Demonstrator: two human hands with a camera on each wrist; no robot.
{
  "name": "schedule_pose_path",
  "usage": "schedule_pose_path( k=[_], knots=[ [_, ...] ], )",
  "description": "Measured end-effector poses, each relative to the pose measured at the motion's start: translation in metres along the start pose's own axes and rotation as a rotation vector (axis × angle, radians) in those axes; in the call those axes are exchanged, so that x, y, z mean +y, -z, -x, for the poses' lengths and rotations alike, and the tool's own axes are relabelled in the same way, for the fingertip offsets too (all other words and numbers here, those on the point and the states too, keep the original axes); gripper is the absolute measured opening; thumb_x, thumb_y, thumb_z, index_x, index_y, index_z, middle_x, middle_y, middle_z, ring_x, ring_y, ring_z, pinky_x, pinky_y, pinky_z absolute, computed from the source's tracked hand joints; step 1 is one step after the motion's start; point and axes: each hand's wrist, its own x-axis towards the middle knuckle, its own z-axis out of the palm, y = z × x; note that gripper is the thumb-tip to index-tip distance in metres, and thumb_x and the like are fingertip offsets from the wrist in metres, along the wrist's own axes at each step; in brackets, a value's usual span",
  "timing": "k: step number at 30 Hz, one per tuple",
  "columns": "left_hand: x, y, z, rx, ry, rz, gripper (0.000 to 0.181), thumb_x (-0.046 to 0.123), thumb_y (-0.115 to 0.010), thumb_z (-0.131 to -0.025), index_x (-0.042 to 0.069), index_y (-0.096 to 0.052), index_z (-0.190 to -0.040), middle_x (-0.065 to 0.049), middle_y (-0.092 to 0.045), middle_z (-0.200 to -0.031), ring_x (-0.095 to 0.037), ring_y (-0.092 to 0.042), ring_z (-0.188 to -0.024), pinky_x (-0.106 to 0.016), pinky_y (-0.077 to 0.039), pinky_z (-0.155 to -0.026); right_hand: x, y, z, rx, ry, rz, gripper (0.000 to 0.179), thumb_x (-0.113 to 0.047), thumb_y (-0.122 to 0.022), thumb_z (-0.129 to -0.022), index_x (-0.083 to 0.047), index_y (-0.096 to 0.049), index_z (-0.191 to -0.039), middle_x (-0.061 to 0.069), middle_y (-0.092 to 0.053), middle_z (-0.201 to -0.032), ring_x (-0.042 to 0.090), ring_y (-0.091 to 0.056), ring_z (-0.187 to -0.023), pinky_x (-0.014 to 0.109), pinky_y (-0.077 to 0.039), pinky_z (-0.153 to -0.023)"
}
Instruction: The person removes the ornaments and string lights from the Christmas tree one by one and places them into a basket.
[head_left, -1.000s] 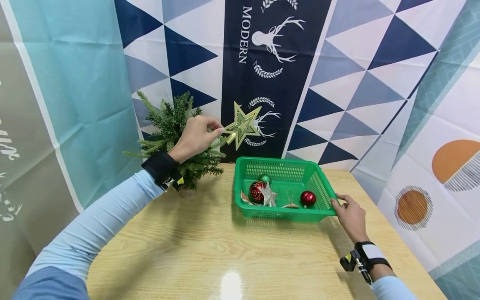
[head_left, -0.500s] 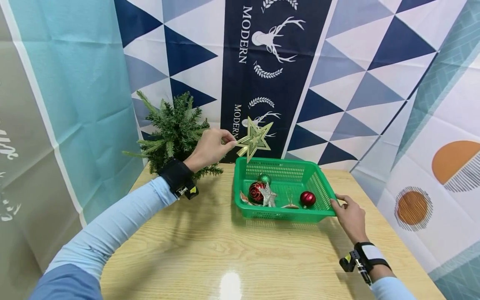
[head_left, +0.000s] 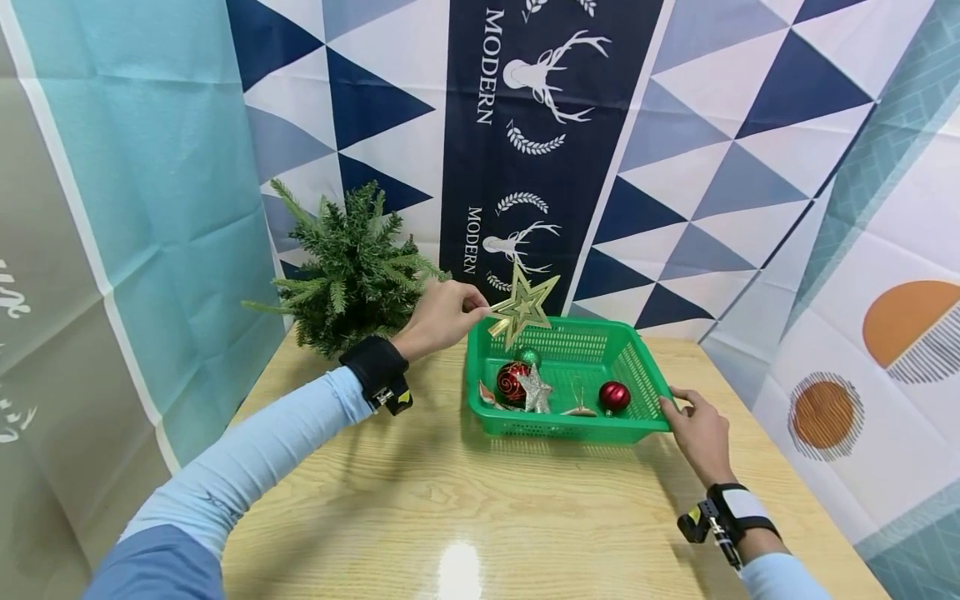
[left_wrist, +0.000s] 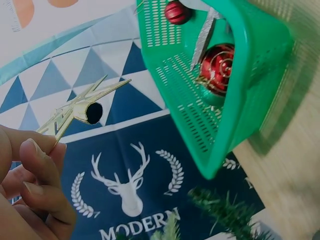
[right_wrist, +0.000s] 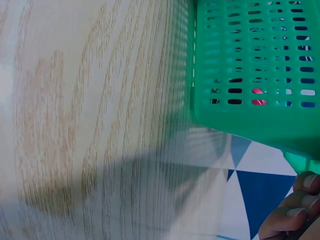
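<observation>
Between thumb and fingers, my left hand [head_left: 444,317] pinches one point of a gold star tree topper [head_left: 525,306], held above the left back part of a green plastic basket [head_left: 570,429]. The topper's hollow socket [left_wrist: 94,113] faces the left wrist camera. My right hand [head_left: 701,433] grips the basket's rim at its right front corner; in the right wrist view only some fingers [right_wrist: 295,207] show. Inside the basket lie a patterned red ball [head_left: 512,382], a silver glitter star [head_left: 536,390], a green ball [head_left: 528,357] and a plain red ball [head_left: 614,396].
A small artificial Christmas tree [head_left: 352,267] stands at the back left, just behind my left hand. The wooden table [head_left: 420,500] reaches to patterned cloth walls [head_left: 667,167] at the back and sides. Flat reddish ornaments [head_left: 489,395] also lie in the basket.
My left hand has moved right and down with the gold star topper, away from the tree and over the basket. My right hand and the basket have stayed put.
</observation>
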Motion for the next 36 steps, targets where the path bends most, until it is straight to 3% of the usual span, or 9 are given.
schedule_pose_path(
  k=[7, 19, 26, 36],
  knots=[
    [-0.002, -0.018, 0.000, -0.017, -0.015, -0.029, 0.013, 0.017, -0.070, -0.100, 0.007, -0.079, -0.101, -0.004, -0.076, -0.092, -0.015, -0.068, -0.079, -0.029, -0.051, -0.073, 0.000, 0.001, 0.001, 0.006, 0.011, -0.001, 0.050, -0.035, -0.058, -0.106, 0.003, -0.060, -0.139, 0.005, -0.052, -0.062, 0.020, -0.043, -0.050, 0.032, -0.032, -0.051],
    [-0.003, -0.051, 0.001, -0.089, 0.043, -0.012, 0.012, 0.017, -0.071, -0.100, 0.008, -0.079, -0.101, -0.002, -0.075, -0.091, -0.011, -0.066, -0.075, -0.025, -0.051, -0.067, 0.000, 0.000, -0.001, 0.001, 0.011, -0.007, 0.051, -0.038, -0.058, -0.106, 0.001, -0.060, -0.140, 0.005, -0.052, -0.061, 0.019, -0.043, -0.049, 0.032, -0.032, -0.050],
    [-0.007, -0.075, 0.001, -0.148, 0.025, -0.034, 0.011, 0.016, -0.069, -0.101, 0.010, -0.079, -0.100, 0.000, -0.074, -0.093, -0.009, -0.064, -0.075, -0.025, -0.051, -0.071, 0.000, 0.000, 0.000, 0.005, 0.006, -0.004, 0.051, -0.036, -0.059, -0.105, 0.002, -0.061, -0.139, 0.006, -0.053, -0.064, 0.020, -0.043, -0.051, 0.032, -0.032, -0.049],
    [-0.009, -0.098, 0.004, -0.170, 0.041, -0.030, 0.014, 0.015, -0.067, -0.102, 0.013, -0.079, -0.098, 0.003, -0.073, -0.090, -0.008, -0.063, -0.073, -0.024, -0.051, -0.073, 0.003, 0.000, 0.003, -0.013, 0.028, -0.018, 0.052, -0.039, -0.056, -0.107, 0.001, -0.059, -0.140, 0.005, -0.054, -0.062, 0.021, -0.042, -0.049, 0.033, -0.031, -0.049]
  ],
)
